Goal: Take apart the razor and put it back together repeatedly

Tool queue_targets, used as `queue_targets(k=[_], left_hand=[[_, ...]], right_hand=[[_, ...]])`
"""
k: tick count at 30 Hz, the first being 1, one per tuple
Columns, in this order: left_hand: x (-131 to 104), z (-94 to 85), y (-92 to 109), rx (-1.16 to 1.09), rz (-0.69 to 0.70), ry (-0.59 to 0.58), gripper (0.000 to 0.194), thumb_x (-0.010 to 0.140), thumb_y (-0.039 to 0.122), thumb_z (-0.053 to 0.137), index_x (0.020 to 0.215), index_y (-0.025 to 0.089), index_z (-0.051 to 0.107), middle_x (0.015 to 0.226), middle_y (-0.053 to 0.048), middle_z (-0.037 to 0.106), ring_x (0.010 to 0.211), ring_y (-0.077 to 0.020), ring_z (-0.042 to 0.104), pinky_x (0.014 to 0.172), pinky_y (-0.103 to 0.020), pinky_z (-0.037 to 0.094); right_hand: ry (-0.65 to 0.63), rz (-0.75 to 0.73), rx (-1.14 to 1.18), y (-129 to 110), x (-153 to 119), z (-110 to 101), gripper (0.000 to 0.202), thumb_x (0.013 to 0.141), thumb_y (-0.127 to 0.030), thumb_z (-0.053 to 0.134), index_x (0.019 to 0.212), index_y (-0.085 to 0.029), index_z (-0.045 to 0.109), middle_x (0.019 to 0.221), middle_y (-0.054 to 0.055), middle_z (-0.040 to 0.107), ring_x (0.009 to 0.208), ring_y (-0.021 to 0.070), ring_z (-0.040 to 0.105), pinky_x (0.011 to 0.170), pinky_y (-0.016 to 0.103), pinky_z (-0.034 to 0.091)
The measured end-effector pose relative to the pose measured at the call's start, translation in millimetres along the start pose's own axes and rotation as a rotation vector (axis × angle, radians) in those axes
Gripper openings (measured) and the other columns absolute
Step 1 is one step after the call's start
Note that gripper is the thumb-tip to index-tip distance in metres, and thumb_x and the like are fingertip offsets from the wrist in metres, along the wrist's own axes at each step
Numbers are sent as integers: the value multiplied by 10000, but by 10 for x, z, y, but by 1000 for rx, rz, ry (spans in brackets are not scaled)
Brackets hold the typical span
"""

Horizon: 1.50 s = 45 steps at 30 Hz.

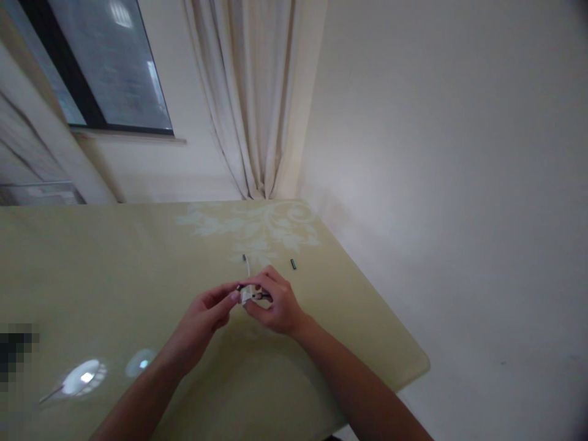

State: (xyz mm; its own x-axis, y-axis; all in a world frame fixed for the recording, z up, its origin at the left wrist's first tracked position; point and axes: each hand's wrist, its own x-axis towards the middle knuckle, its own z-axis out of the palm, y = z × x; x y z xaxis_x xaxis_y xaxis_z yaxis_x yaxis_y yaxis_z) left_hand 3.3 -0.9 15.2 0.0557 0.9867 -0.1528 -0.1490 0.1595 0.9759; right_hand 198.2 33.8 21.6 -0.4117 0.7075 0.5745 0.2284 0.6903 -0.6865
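Block (247, 295), small and white, in the head view: pinched between both hands, over the right part of the surface (367, 343), roughly midway between far and near edges. Left hand (209, 312): thumb and index nearly closed on the block's left side. Right hand (278, 306): curled, index over the top, thumb underneath, gap between them just filled by the block.

Orientation: block looks stubby, so its long axis can't be called. One dark bit (239, 287) sticks out left at the left fingertips; a thin dark part (261, 296) points right, into the right hand's curl. White cable (248, 267) runs from behind the right index toward the far edge, bending slightly left to a dark tip (244, 257). Can't tell if the cable joins the block or whether its tip touches the surface.

Small dark stick (293, 264) with greenish middle lies past the right hand, nearer the right edge; long axis mostly far-to-near, far end leaning left. Too small to identify.

Hard to see: block's underside and right end, covered by fingers. Dark object (13, 349) at the frame's left side is pixelated and cut off. Both forearms run out of frame at the bottom.
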Motion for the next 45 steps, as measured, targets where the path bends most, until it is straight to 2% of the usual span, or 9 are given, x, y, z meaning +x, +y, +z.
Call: queue_targets(k=[3,5,6,9,16,26,36,40,45], left_hand=[[12,-43,-7,50,182,78,545,795,490,805,1282,260,718,962,-30,691,736,-131,526,637,-220,412],[13,-63,-13,65,242,69,530,809,470,794,1299,285,711,1007,-29,708,819,-153,574,698,-235,450],[11,-66,-15,67,252,61,525,807,461,796,1297,290,714,1029,-30,718,849,-162,591,720,-243,464],[3,-57,-17,51,256,39,534,791,433,809,1295,284,718,1085,-45,742,919,-189,635,790,-280,500],[0,-27,-4,39,260,15,516,754,427,840,1235,263,748,1133,-68,765,1095,-262,672,953,-372,526],[-13,-7,11,-2,250,-12,512,743,388,866,1230,272,759,1061,-61,776,1005,-232,693,949,-359,544],[-24,-1,45,31,275,-1,460,741,349,865,1189,277,788,1053,-57,759,992,-231,699,947,-372,559],[-24,-17,50,77,299,15,438,712,323,883,1141,274,811,1010,-46,737,925,-204,686,868,-318,567],[-30,-31,25,14,271,7,444,731,340,872,1164,274,802,1012,-47,750,961,-201,684,908,-316,557]], right_hand=[[18,76,163,-30,23,-24,444,1022,-551,470,1196,-205,688,964,68,595,882,200,553,815,317,455],[-5,146,266,-49,25,-24,555,1073,-570,297,1057,-200,711,873,51,570,803,184,526,765,306,431],[-23,181,304,-60,24,-21,585,1081,-567,271,976,-200,714,828,39,555,762,174,509,739,298,416],[-64,214,342,-97,21,-9,570,1077,-560,334,820,-193,687,772,23,551,720,158,492,715,288,390],[-96,186,274,-146,35,3,557,1066,-566,363,806,-192,683,777,23,593,745,162,538,741,285,404],[-93,175,273,-107,21,31,517,1072,-530,380,847,-194,702,833,32,632,807,170,577,800,293,420],[-83,137,222,-87,39,14,478,1081,-483,404,851,-193,707,797,16,608,762,152,561,771,279,405],[-97,126,184,-64,36,16,506,1083,-516,382,858,-191,699,793,20,606,760,152,560,768,279,411],[-75,114,218,-89,34,24,545,1081,-547,363,862,-180,701,814,29,625,767,152,567,777,280,426]])
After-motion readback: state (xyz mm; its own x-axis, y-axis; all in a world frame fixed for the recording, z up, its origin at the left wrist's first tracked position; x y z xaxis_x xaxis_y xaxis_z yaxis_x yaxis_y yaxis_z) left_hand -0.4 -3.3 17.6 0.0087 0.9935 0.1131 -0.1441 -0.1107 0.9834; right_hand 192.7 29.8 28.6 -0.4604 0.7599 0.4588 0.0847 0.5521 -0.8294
